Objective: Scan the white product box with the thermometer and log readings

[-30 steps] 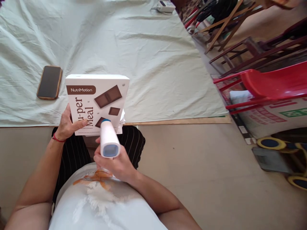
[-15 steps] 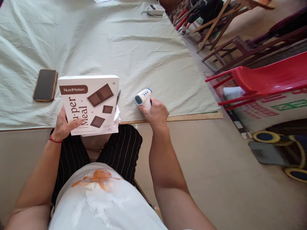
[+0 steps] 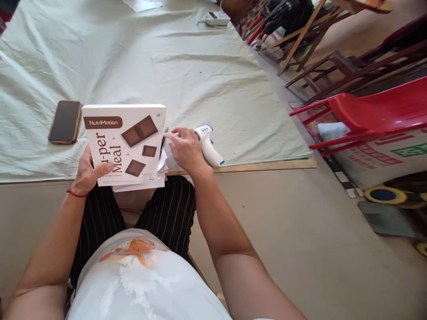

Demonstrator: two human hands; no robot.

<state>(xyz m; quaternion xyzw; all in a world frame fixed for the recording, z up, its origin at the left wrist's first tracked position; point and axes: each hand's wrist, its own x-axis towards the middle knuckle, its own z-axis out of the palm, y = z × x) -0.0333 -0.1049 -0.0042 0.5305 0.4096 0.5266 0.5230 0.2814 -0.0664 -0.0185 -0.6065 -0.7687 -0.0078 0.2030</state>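
Note:
My left hand (image 3: 87, 172) grips a white NutriMotion box (image 3: 135, 129) by its lower left corner, thumb across the front, tilted up at the table's near edge. Loose papers (image 3: 162, 165) and a dark pen (image 3: 163, 141) show partly from behind the box's right side. Close to that pen is my right hand (image 3: 187, 149), its index finger stretched out and nothing visibly held; whether it touches the pen I cannot tell. Just right of this hand, a white and blue infrared thermometer (image 3: 211, 146) lies on the cloth, its screen end partly covered by the hand.
A phone (image 3: 65, 122) lies left of the box on the pale tablecloth (image 3: 133, 58). A small white device (image 3: 217, 18) with a cord and a sheet of paper (image 3: 143, 4) are at the far side. To the right stand a red chair (image 3: 376, 104) and wooden folding furniture.
My right hand has let go of the thermometer, leaving it on the table, and has moved left to the pen and papers beside the box. The left hand still holds the box.

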